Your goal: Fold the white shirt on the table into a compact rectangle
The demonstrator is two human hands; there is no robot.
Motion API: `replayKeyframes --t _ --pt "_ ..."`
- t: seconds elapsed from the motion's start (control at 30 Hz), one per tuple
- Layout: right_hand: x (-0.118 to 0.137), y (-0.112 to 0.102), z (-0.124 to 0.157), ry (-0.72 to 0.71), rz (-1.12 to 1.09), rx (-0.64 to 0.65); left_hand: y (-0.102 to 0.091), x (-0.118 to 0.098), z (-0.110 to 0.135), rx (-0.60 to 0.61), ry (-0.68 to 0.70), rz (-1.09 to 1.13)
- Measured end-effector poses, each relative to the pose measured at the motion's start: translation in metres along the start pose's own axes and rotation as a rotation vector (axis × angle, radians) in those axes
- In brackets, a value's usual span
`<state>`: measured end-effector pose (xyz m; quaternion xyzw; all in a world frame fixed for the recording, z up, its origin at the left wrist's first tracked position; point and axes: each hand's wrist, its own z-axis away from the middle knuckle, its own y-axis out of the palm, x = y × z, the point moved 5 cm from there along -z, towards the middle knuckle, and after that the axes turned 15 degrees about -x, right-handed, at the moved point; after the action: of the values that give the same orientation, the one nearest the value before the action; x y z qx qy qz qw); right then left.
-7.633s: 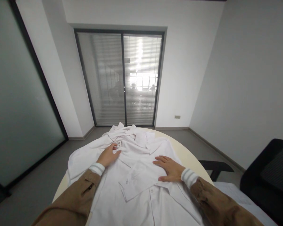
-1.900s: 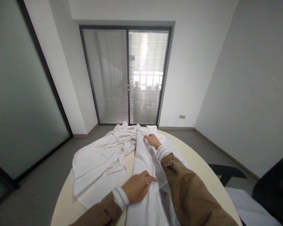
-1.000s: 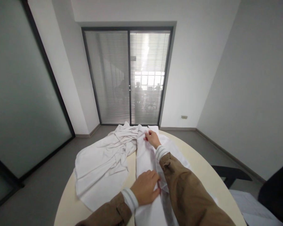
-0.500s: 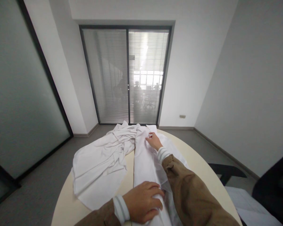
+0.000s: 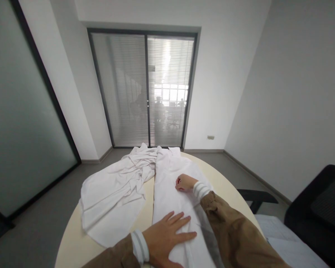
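Observation:
A white garment (image 5: 166,201) of thin cloth runs lengthwise over the round table, its right-hand part spread fairly flat. The left-hand part (image 5: 108,204) lies bunched and wrinkled toward the far side. My left hand (image 5: 167,236) rests flat on the near end of the smooth part, fingers spread. Farther up, on the right side of the same cloth, my right hand (image 5: 185,182) is closed with its fingers curled in. Whether any fabric is caught in those fingers is hidden.
The cream round table (image 5: 68,238) shows around the cloth. At the right stands a black office chair (image 5: 321,204) with an armrest (image 5: 258,195); white material (image 5: 284,234) lies on its seat. A glass door with blinds (image 5: 142,89) is beyond the table.
My left hand has gone from curled fingers to spread flat on the cloth. My right hand has come nearer along the garment and is more closed. The view has turned slightly right.

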<state>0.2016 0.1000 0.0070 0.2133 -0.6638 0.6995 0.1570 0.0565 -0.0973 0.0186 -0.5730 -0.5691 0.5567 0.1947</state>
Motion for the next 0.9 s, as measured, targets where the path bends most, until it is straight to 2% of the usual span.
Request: replayKeyframes --t 0.17,0.23,0.3,0.4,0.5,0.6,0.67,0.8,0.9 --pt "-0.011 -0.008 0.017 -0.058 0.059 -0.197 0.004 -0.010 0.001 0.056 0.052 -0.028" --pt "-0.016 -0.011 0.024 -0.077 0.079 -0.227 0.003 -0.014 -0.001 0.039 0.050 -0.021" --pt "-0.021 -0.012 0.030 -0.096 0.086 -0.204 -0.001 -0.011 -0.005 -0.028 -0.013 -0.033" --pt "-0.030 -0.015 0.032 -0.097 0.084 -0.145 -0.011 0.009 -0.009 -0.204 -0.229 -0.164" --pt "-0.049 -0.029 0.028 -0.010 0.125 -0.205 -0.011 0.033 -0.007 -0.247 -0.416 -0.267" --pt "-0.080 -0.053 0.024 0.166 0.215 -0.385 -0.006 0.047 -0.005 -0.167 -0.476 -0.277" --pt "-0.104 -0.066 0.023 0.275 0.261 -0.454 -0.008 0.053 -0.008 -0.180 -0.491 -0.294" --pt "-0.143 -0.074 0.022 0.375 0.268 -0.410 -0.020 0.065 -0.019 -0.300 -0.479 -0.361" --pt "-0.156 -0.073 0.021 0.378 0.241 -0.354 -0.016 0.079 -0.026 -0.236 -0.494 -0.348"
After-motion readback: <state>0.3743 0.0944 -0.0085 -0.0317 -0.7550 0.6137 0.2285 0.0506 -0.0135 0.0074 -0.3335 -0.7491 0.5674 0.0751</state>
